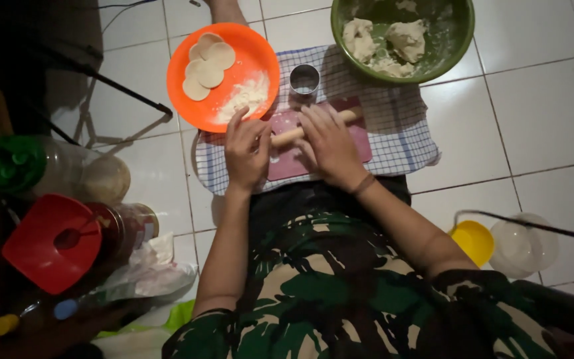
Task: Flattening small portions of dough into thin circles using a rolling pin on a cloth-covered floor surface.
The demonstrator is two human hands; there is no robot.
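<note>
Rolling pin (288,136), one, lies at frame centre under two flat open hands, left hand (246,147) and right hand (330,143); four dough rounds (206,65) on one orange plate (260,50)

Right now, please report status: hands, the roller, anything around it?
Left hand and right hand flat on wooden rolling pin, over pink board. Small metal ring cutter just beyond; orange plate alongside.

Ahead of my left hand (246,149) the orange plate (260,56) sits touching the fingertips, blocking forward travel. The metal ring cutter (305,78) stands just beyond the rolling pin (287,136), between plate and green bowl (456,40). My right hand (330,143) has open tiled floor (539,126) to its right. Leftward, jars (101,176) and a red lid (38,249) crowd the floor.
</note>
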